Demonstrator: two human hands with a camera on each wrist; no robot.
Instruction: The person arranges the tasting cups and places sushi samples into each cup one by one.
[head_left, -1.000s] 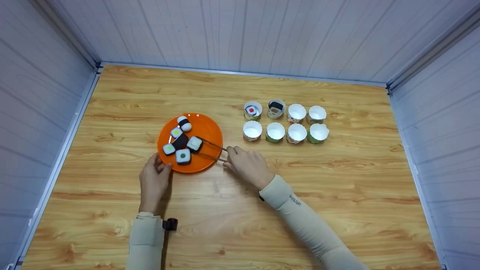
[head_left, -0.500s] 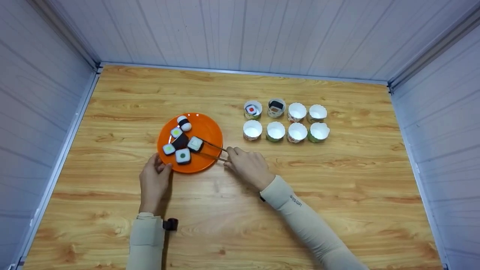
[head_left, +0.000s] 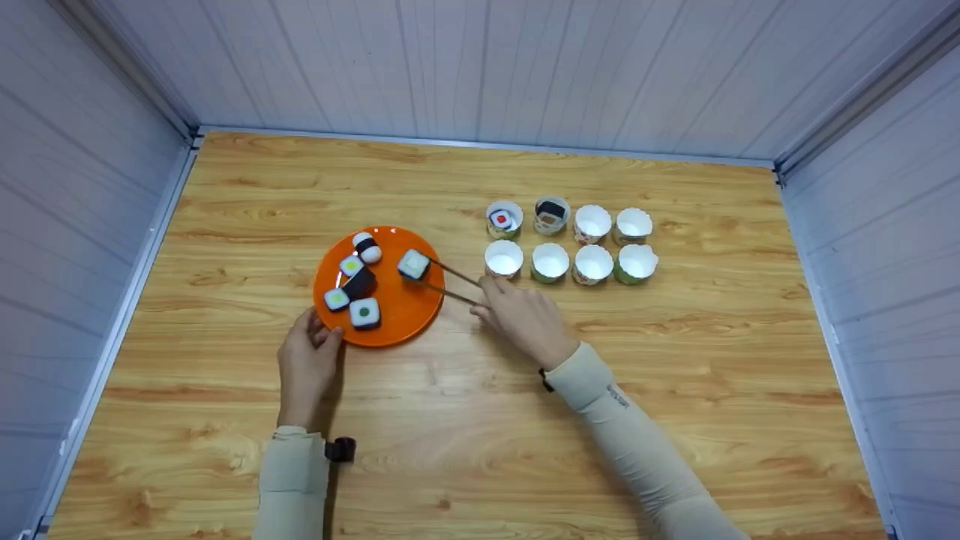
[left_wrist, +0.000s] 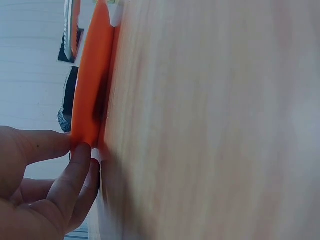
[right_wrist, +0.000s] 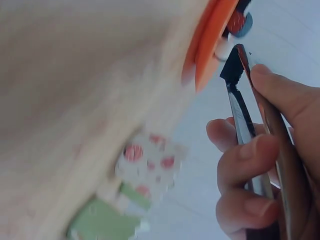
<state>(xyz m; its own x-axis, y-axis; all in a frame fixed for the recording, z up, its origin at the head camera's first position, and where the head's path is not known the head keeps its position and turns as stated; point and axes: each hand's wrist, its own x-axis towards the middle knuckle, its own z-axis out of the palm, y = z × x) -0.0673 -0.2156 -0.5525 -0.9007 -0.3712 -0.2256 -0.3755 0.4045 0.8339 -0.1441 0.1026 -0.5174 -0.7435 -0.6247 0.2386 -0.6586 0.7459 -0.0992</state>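
Observation:
My left hand pinches the near left rim of an orange plate between thumb and fingers; in the left wrist view the plate's side stands by the fingertips. My right hand grips metal tongs. Between the tong tips is a toy sushi roll, white-topped with dark sides, over the plate's right part. It looks raised off the plate. On the plate's left lie a green-centred roll, two small yellow-centred rolls, a dark piece and a white piece with a black band.
Right of the plate, paper cups stand in two rows. The back-left cup contains a red-centred roll, and the cup beside it a dark piece. A front-left cup stands close to my right hand. Pale walls enclose the wooden table.
My right hand has moved right and away from me, carrying the white-topped sushi roll in the tongs away from the other pieces. The left hand stays at the plate's rim.

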